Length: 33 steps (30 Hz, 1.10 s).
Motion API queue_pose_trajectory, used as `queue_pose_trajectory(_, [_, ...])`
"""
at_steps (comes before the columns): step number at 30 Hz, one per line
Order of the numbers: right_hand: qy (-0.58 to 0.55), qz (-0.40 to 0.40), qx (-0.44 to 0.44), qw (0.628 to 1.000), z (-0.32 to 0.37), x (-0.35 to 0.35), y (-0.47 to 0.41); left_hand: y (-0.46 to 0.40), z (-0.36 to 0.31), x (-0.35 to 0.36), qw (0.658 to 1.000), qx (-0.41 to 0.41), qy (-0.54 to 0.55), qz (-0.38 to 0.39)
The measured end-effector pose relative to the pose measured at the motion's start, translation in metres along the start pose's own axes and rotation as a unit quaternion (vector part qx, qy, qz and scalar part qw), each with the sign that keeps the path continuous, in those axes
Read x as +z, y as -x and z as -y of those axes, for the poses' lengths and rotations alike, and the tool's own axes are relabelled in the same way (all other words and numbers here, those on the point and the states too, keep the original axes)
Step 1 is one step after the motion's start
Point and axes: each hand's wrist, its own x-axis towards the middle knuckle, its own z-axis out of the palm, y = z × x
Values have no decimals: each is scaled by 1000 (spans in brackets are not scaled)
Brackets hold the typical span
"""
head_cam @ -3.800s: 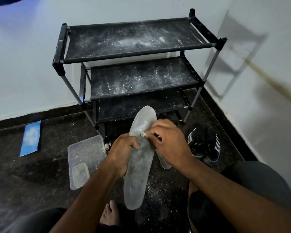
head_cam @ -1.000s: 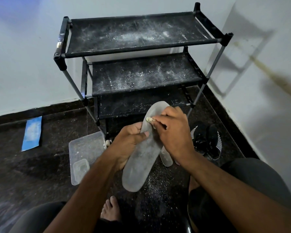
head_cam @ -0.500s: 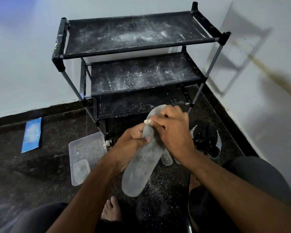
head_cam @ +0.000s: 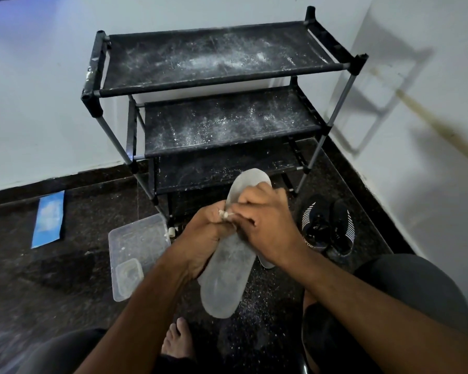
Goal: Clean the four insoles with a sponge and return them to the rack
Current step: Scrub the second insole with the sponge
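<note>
Gripping the grey insole (head_cam: 227, 268) about its middle, the left hand (head_cam: 203, 238) is holding it up off the floor (head_cam: 65, 279), toe end tilted toward the rack (head_cam: 222, 63) and heel end hanging down over the person's bare foot (head_cam: 177, 341). Held that way, I'd say, the upper face is being offered to the right hand (head_cam: 265, 225), whose fingers are curling tight around a small pale scrap, presumably the sponge (head_cam: 225, 214), and pressing it against the insole's left edge just beside the left thumb. Both hands are closing firmly on what they carry; neither is slack.

White powder is clinging to the insole and lying scattered on the dark floor beneath it, so working in the air is likely letting the dust fall away rather than grinding back in. A second insole (head_cam: 266, 261) is lying on the floor, peeking out under the right wrist, and a blue insole (head_cam: 48, 220) is lying well apart to the left, near the wall. A fourth I cannot find.

The rack's shelves are carrying only streaks of powder; no insole is resting there yet. Near its front left foot a clear plastic tub (head_cam: 135, 238) is sitting on the floor with a smaller clear tub (head_cam: 129, 276) inside; whether either is holding water I cannot tell. A pair of black shoes (head_cam: 327, 225) is waiting by the rack's right leg.
</note>
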Motion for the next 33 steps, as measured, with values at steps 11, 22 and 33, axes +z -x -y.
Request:
queue_pose_trajectory(11, [24,0,0,1000,-6,-2,-1,1,1,-3,999,11,-38,17])
queue_pose_trajectory(22, [-30,16,51,998,-6,2,1,-5,4,-6,1000,4,-11,-10])
queue_pose_trajectory(33, [11,7,32,999,-6,0,0,-4,8,-5,998,5,-44,-49])
